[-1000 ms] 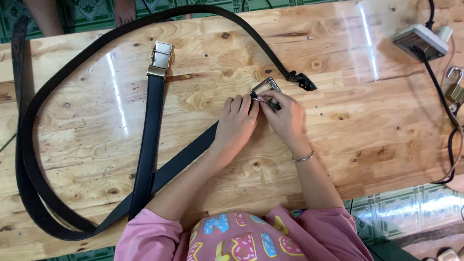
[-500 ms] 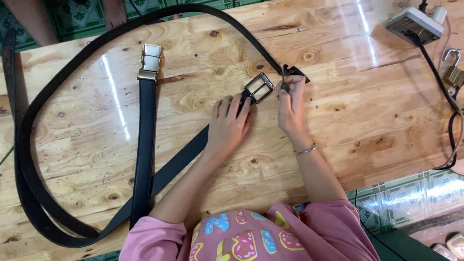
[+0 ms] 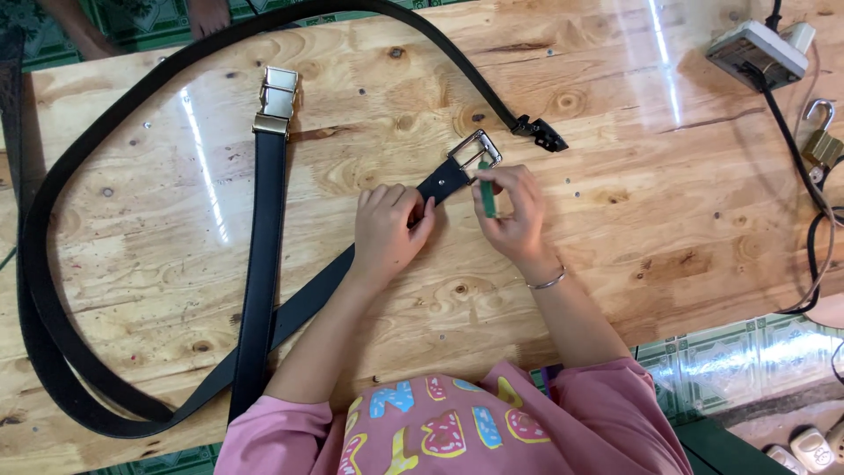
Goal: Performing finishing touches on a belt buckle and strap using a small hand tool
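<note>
My left hand (image 3: 389,229) presses down on a black belt (image 3: 308,295) just behind its silver buckle (image 3: 475,149), fingers curled over the strap. Beside the buckle, my right hand (image 3: 514,211) grips a small green-handled tool (image 3: 486,198) held upright, its tip at the buckle's base. A second black belt (image 3: 264,264) with a silver and gold buckle (image 3: 279,101) lies straight at the left. A third long black strap (image 3: 53,220) loops around the table and ends in a black clip (image 3: 541,134) near the buckle.
All of this lies on a plywood table (image 3: 659,202). A white power strip (image 3: 756,53) with a black cable (image 3: 804,167) sits at the far right corner, a brass padlock (image 3: 822,141) beside it. Green patterned floor tiles (image 3: 738,352) show below the table's edge.
My right hand has drawn back from the buckle and clip and now holds the green tool upright. The left hand stays on the strap. The view has shifted slightly.
</note>
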